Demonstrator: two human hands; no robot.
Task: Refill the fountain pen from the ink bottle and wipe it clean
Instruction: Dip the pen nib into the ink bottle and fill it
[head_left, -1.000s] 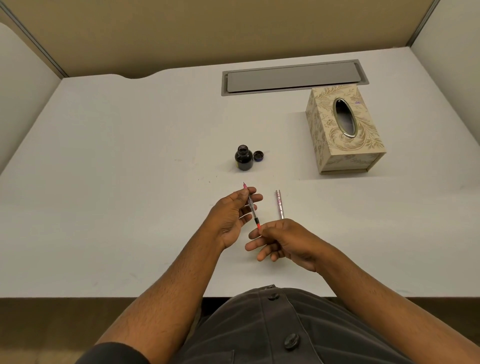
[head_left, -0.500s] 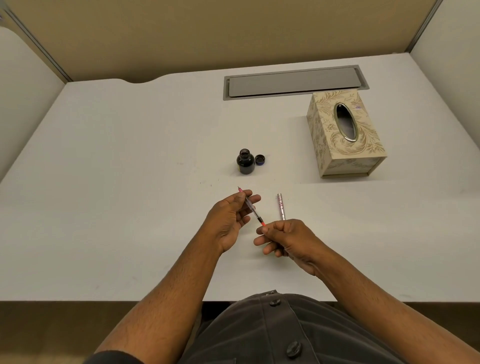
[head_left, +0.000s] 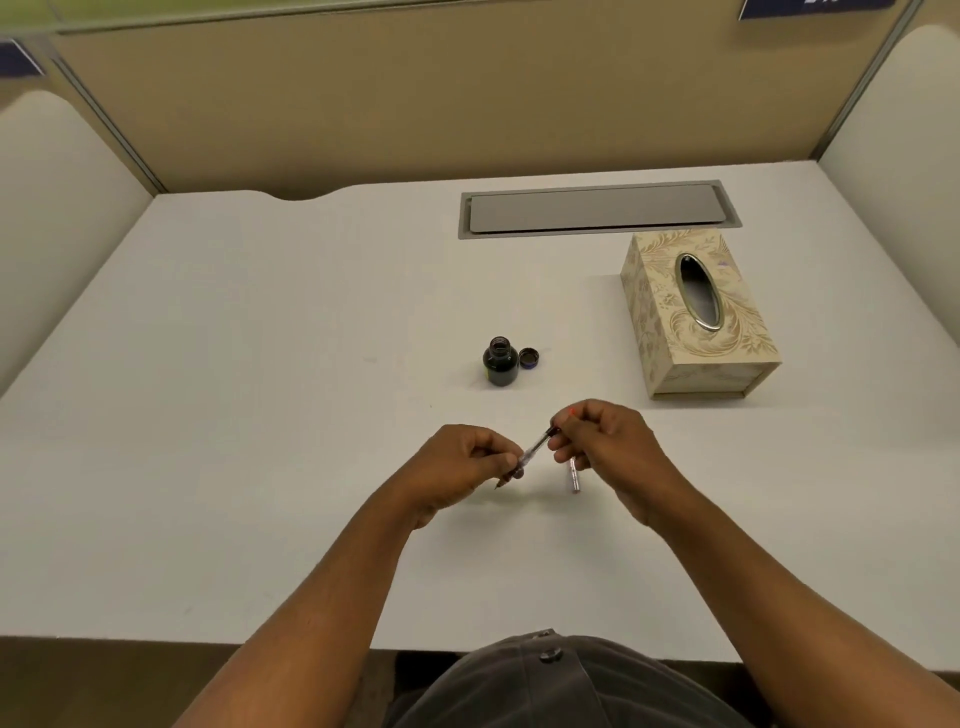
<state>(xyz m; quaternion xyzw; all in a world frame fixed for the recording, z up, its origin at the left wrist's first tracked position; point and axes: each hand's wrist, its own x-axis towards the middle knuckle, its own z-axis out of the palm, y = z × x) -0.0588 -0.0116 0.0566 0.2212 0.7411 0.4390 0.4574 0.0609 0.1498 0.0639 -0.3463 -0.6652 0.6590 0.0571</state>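
Both hands hold the thin fountain pen (head_left: 535, 449) above the white desk (head_left: 260, 415). My left hand (head_left: 460, 462) pinches its lower end, where the dark nib points down and left. My right hand (head_left: 605, 441) grips the upper end, with a red tip showing at the fingers. The open ink bottle (head_left: 500, 362) stands upright beyond the hands, its cap (head_left: 529, 358) lying beside it on the right. A silver pen barrel (head_left: 574, 475) lies on the desk, partly hidden under my right hand.
A patterned tissue box (head_left: 696, 317) with an oval slot sits at the right. A grey cable hatch (head_left: 597, 210) is set into the desk at the back. Padded partition walls close in the desk on three sides.
The pen has turned over: its nib end now points down-left in my left hand, and my right hand has risen to grip the upper end. The camera view tilted up.
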